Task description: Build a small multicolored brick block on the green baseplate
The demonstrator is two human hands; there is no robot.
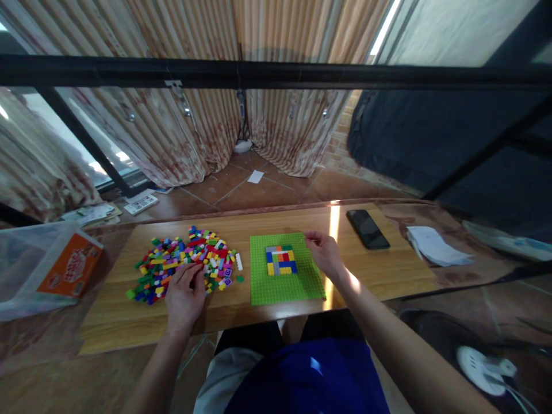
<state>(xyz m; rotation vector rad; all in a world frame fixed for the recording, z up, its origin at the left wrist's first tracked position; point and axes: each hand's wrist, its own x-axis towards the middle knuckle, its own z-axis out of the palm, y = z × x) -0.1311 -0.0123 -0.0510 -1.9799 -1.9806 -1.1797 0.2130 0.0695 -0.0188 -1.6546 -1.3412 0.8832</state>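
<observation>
A loose heap of toy building bricks [172, 261] in many colours lies on the left of the wooden table. My left hand [184, 299] rests at the heap's near side, fingers curled down among the bricks; whatever is between them is hidden. To the right lies a green studded baseplate [263, 290]. Near its middle sits a flat block of joined bricks [282, 260] in blue, yellow, red, white, grey and orange. My right hand [325, 253] is over the baseplate's right edge, fingertips pinched together near its far right corner. Anything in that pinch is too small to make out.
A black phone [368, 229] lies on the table's right part. At the left stands a clear plastic bin [26, 270] with an orange label. White papers [437, 246] lie right of the table. A dark metal bar [276, 75] crosses beyond it, before the curtains.
</observation>
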